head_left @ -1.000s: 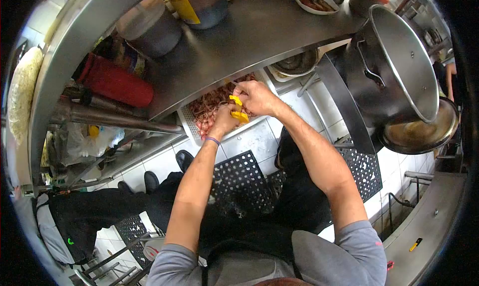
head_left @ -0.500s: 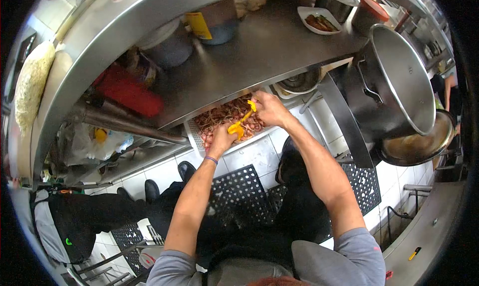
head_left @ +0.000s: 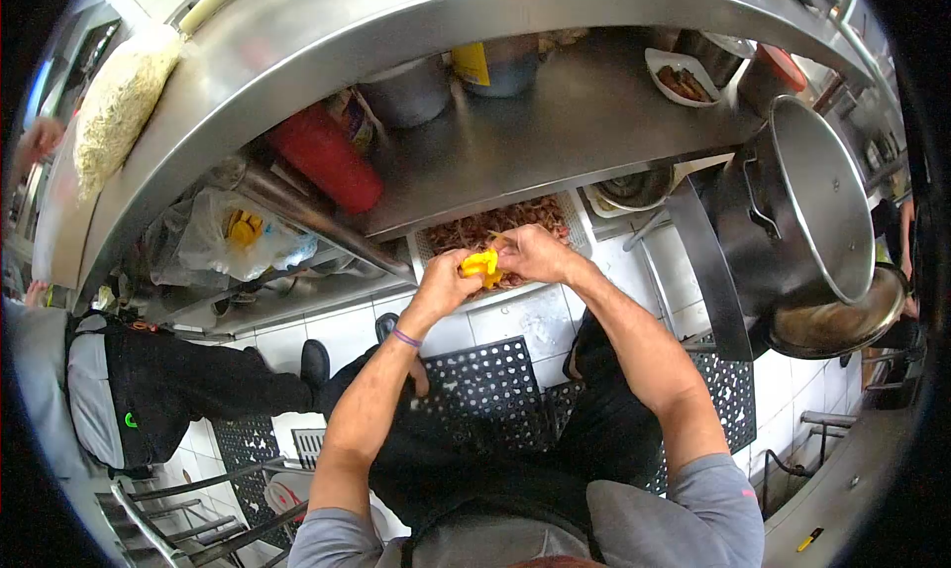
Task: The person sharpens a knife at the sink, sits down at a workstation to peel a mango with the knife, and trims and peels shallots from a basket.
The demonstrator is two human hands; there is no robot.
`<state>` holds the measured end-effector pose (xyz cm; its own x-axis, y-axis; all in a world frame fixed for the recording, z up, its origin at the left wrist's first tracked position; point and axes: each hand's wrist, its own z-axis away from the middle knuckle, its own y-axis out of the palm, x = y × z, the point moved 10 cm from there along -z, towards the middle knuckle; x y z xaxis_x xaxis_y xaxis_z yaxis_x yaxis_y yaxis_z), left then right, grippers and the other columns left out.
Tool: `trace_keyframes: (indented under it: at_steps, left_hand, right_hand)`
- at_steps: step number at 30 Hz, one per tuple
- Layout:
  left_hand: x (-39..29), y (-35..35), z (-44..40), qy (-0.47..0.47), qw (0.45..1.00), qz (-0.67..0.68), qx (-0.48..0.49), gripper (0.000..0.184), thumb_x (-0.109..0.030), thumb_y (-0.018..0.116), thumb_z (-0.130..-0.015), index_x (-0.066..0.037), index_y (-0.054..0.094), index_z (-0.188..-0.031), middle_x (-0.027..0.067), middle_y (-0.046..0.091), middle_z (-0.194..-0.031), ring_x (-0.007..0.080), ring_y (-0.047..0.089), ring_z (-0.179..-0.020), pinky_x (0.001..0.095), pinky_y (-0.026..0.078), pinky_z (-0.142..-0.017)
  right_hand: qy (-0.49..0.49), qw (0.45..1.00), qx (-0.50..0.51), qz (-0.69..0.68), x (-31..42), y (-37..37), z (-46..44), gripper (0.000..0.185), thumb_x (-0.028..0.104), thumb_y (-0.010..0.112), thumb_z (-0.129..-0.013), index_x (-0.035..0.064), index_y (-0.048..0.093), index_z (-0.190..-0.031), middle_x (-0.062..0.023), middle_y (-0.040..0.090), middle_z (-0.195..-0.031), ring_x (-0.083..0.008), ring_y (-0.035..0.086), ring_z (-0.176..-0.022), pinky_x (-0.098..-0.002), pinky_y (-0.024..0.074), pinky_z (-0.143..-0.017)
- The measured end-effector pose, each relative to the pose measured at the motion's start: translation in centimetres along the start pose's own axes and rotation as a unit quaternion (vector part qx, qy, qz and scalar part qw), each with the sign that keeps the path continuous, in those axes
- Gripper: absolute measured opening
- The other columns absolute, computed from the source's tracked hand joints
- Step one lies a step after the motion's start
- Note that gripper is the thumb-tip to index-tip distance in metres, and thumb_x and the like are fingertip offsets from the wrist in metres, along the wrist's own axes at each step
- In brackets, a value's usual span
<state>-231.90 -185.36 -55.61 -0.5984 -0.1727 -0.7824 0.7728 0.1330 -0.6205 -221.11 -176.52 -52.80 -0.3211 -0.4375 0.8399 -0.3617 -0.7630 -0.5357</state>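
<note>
Above a white crate (head_left: 582, 229) of small reddish, stringy pieces, both hands are together on a bright yellow item (head_left: 481, 264) that looks soft and bunched up. My left hand (head_left: 445, 283), below a purple wristband, pinches its left side. The fingers of my right hand (head_left: 535, 254) are closed on its right side. Exactly what the yellow item is, I cannot tell. The crate stands low, under the front edge of the steel counter.
On the steel shelf (head_left: 555, 122) are a red container (head_left: 325, 159), tubs and a white dish (head_left: 684, 78) of food. A large pot (head_left: 807, 202) stands at right. A co-worker's dark-trousered leg (head_left: 208, 375) is at left. Black perforated mats (head_left: 485, 390) lie on white tiles.
Stretched between my hands half a second ago, the yellow item is now bunched up, and the hands have come together. The view has shifted, and a co-worker's hand shows at far left.
</note>
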Motion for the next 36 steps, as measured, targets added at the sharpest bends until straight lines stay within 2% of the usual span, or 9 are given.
trace_keyframes:
  at_steps: [4, 13, 16, 19, 21, 23, 28, 31, 36]
  left_hand:
    - [-1.3, -0.9, 0.3, 0.046, 0.998, 0.009, -0.037, 0.033, -0.011, 0.072, -0.074, 0.004, 0.066, -0.103, 0.0181, 0.068, -0.091, 0.0251, 0.067, -0.076, 0.0352, 0.052, -0.069]
    - [-0.7, -2.1, 1.1, -0.003, 0.994, 0.086, -0.063, 0.022, -0.009, 0.07, -0.076, 0.005, 0.064, -0.091, 0.0093, 0.06, -0.076, 0.0126, 0.057, -0.063, 0.0303, 0.047, -0.057]
    - [-0.5, -1.9, 1.2, -0.009, 0.996, 0.076, -0.045, 0.017, -0.006, 0.068, -0.081, 0.002, 0.064, -0.095, -0.0003, 0.06, -0.081, 0.0051, 0.054, -0.064, 0.023, 0.045, -0.056]
    - [1.0, -0.9, 1.1, -0.055, 0.984, 0.172, -0.003, 0.017, -0.008, 0.069, -0.078, 0.001, 0.064, -0.091, 0.0045, 0.062, -0.079, 0.0093, 0.056, -0.065, 0.0288, 0.046, -0.057]
    - [1.4, -0.7, 1.0, -0.038, 0.97, 0.24, 0.017, 0.021, -0.005, 0.065, -0.083, 0.0, 0.063, -0.103, 0.0009, 0.065, -0.086, 0.0073, 0.056, -0.065, 0.0259, 0.048, -0.057]
    - [-0.5, -2.3, 1.3, -0.039, 0.946, 0.322, -0.004, 0.024, -0.004, 0.063, -0.087, 0.0, 0.061, -0.11, -0.0011, 0.065, -0.087, 0.0043, 0.055, -0.064, 0.0218, 0.047, -0.057]
    - [0.9, -4.7, 2.3, -0.069, 0.902, 0.415, -0.099, 0.025, 0.0, 0.059, -0.09, 0.001, 0.06, -0.115, 0.0053, 0.067, -0.099, 0.0093, 0.06, -0.072, 0.0235, 0.051, -0.063]
    - [1.3, -6.8, 2.7, -0.022, 0.882, 0.452, -0.131, 0.026, -0.003, 0.061, -0.09, 0.0, 0.059, -0.116, 0.007, 0.067, -0.102, 0.0113, 0.062, -0.077, 0.0253, 0.052, -0.064]
    - [-3.0, -11.7, 5.7, 0.046, 0.822, 0.552, -0.129, 0.031, -0.014, 0.067, -0.086, 0.0, 0.06, -0.113, 0.0118, 0.068, -0.1, 0.0216, 0.065, -0.082, 0.0332, 0.054, -0.066]
  right_hand:
    - [-0.018, 0.999, -0.007, 0.051, 0.4, -0.2, -0.3, 0.032, 0.015, 0.07, -0.076, -0.0035, 0.069, -0.102, -0.0209, 0.07, -0.082, -0.0288, 0.07, -0.075, -0.0384, 0.0551, -0.07]
    - [-0.027, 0.997, -0.067, 0.019, 1.8, -1.0, -0.4, 0.03, 0.013, 0.068, -0.074, -0.005, 0.069, -0.097, -0.0212, 0.068, -0.078, -0.0289, 0.069, -0.071, -0.0385, 0.0538, -0.067]
    - [-0.026, 0.996, -0.074, 0.032, 1.8, -1.2, -0.5, 0.028, 0.013, 0.068, -0.073, -0.0064, 0.067, -0.094, -0.0204, 0.067, -0.076, -0.0293, 0.068, -0.07, -0.0388, 0.0531, -0.065]
    - [-0.065, 0.992, -0.1, 0.049, 2.4, -1.4, -0.4, 0.027, 0.013, 0.069, -0.073, -0.0079, 0.065, -0.088, -0.0209, 0.066, -0.076, -0.0297, 0.068, -0.071, -0.04, 0.0521, -0.065]
    - [-0.099, 0.985, -0.122, 0.07, 3.1, -1.7, -0.1, 0.027, 0.013, 0.07, -0.073, -0.0079, 0.065, -0.089, -0.0215, 0.066, -0.078, -0.0297, 0.068, -0.073, -0.0403, 0.0522, -0.065]
    - [-0.066, 0.987, -0.133, 0.063, 3.0, -2.3, 0.0, 0.027, 0.013, 0.071, -0.074, -0.007, 0.066, -0.09, -0.0216, 0.066, -0.08, -0.0309, 0.068, -0.074, -0.0406, 0.0528, -0.066]
    - [0.006, 0.979, -0.196, 0.058, 1.6, -4.5, 0.5, 0.021, 0.009, 0.07, -0.075, -0.0063, 0.066, -0.089, -0.0248, 0.066, -0.084, -0.0352, 0.068, -0.076, -0.042, 0.0533, -0.069]
    - [-0.012, 0.965, -0.223, 0.136, -0.5, -5.5, 0.6, 0.019, 0.009, 0.069, -0.075, -0.0064, 0.066, -0.086, -0.0273, 0.066, -0.083, -0.0366, 0.068, -0.078, -0.0428, 0.0533, -0.069]
    - [0.048, 0.958, -0.234, 0.16, -2.1, -7.7, 2.0, 0.02, 0.009, 0.068, -0.073, -0.0066, 0.067, -0.084, -0.0292, 0.066, -0.082, -0.0413, 0.067, -0.077, -0.0475, 0.0531, -0.071]
